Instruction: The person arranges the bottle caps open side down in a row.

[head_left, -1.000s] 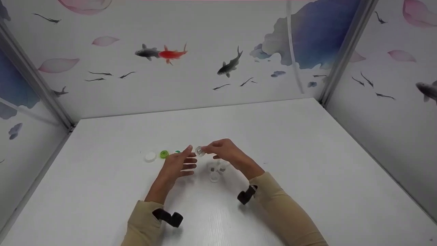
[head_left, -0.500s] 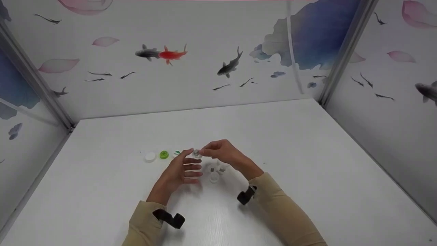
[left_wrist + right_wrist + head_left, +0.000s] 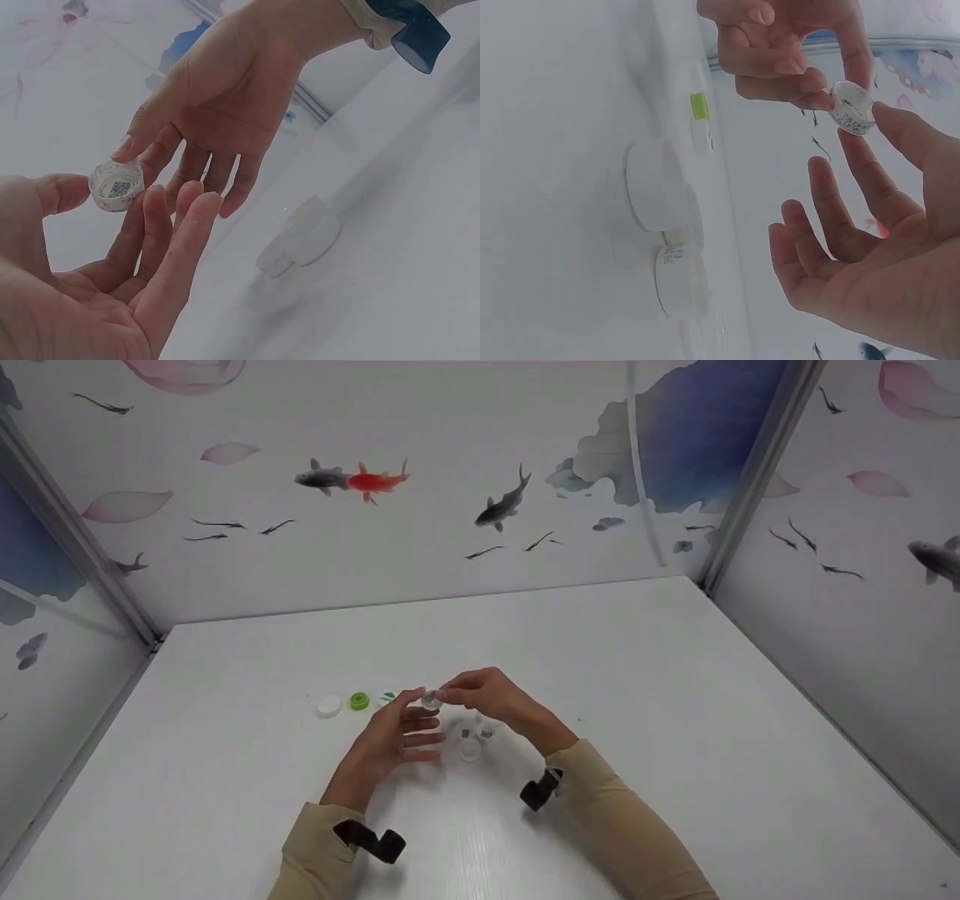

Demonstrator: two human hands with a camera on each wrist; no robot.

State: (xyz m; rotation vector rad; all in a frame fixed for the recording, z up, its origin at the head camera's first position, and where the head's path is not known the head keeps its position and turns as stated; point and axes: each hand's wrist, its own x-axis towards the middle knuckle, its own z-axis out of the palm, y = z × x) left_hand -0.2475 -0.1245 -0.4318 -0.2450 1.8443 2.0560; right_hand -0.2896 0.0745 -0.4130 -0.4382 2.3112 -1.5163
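Note:
A small translucent bottle cap (image 3: 430, 700) is held up over the table between both hands. My left hand (image 3: 386, 739) pinches one side of it with thumb and forefinger, other fingers spread. From the opposite side, the thumb and forefinger of my right hand (image 3: 495, 696) grip the cap. The left wrist view shows a square printed code inside the cap (image 3: 118, 186); in the right wrist view dark lettering runs around the cap's side (image 3: 852, 109). Below the hands, pale caps (image 3: 470, 750) sit close together on the table.
Left of the hands, a white cap (image 3: 328, 706), a bright green cap (image 3: 359, 701) and a white-and-green cap (image 3: 387, 698) lie in a row on the white table (image 3: 600, 645). Printed panels (image 3: 435, 540) wall the table at the back and sides.
My right hand has brought the cap slightly left and down. The left hand has moved right to meet it, and its thumb and forefinger have taken hold of the cap.

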